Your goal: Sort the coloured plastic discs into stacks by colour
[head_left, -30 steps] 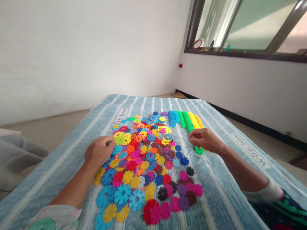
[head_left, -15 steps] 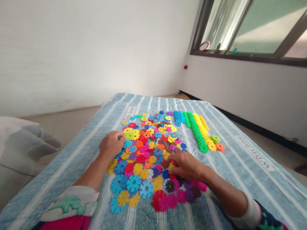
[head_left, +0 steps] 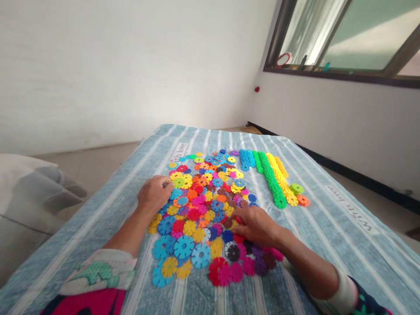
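Note:
A spread of flat plastic snowflake discs [head_left: 203,210] in many colours lies on a blue striped cloth [head_left: 328,227]. My left hand [head_left: 153,194] rests curled on the pile's left edge, fingers closed over discs I cannot make out. My right hand [head_left: 256,224] lies palm down on the pile's right side, fingertips pinched at a disc near the middle. Beyond it, sorted rows of blue [head_left: 245,158], green [head_left: 271,179] and yellow discs [head_left: 279,175] run side by side, with a loose green disc [head_left: 296,188] and an orange disc [head_left: 302,200] at their near end.
The cloth covers a low bed-like surface. A grey bundle of fabric [head_left: 29,192] lies at the left. White walls meet at the far corner, and a window ledge [head_left: 328,72] with small items runs along the upper right. Bare floor shows past the cloth's far edge.
My right hand left the near end of the green row and moved down-left onto the mixed pile. The left hand stayed at the pile's left edge. The view shifted slightly.

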The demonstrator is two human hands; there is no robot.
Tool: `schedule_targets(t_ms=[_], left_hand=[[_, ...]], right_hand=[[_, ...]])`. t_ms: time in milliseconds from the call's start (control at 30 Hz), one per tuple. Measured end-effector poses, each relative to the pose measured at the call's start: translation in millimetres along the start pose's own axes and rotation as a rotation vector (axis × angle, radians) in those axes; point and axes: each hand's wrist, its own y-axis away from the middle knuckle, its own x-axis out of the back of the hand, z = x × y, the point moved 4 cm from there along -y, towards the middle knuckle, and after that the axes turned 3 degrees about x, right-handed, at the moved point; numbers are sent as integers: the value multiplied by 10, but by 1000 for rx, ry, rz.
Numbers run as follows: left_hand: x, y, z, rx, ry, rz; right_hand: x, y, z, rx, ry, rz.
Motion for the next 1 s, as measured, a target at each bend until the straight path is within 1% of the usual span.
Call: schedule_targets(t_ms=[167, 333, 467, 600, 767, 867, 1000], left_hand=[[-1, -7, -3, -5, -10, 7], [-5, -6, -3, -5, 1, 9], [-7, 2, 4, 9, 9, 4], [-1, 15, 13, 17, -2, -3], [12, 24, 19, 17, -18, 3], [13, 25, 18, 15, -19, 8], [6, 22, 15, 16, -16, 5]], right_hand=[[-3, -1, 2, -51, -46, -10], [-2, -12, 68, -56, -141, 28], [47, -11, 151, -31, -272, 63], [118, -4, 226, -47, -387, 72], [117, -50, 219, -65, -534, 75], [102, -126, 178, -63, -521, 99], [93, -238, 146, -54, -408, 139]])
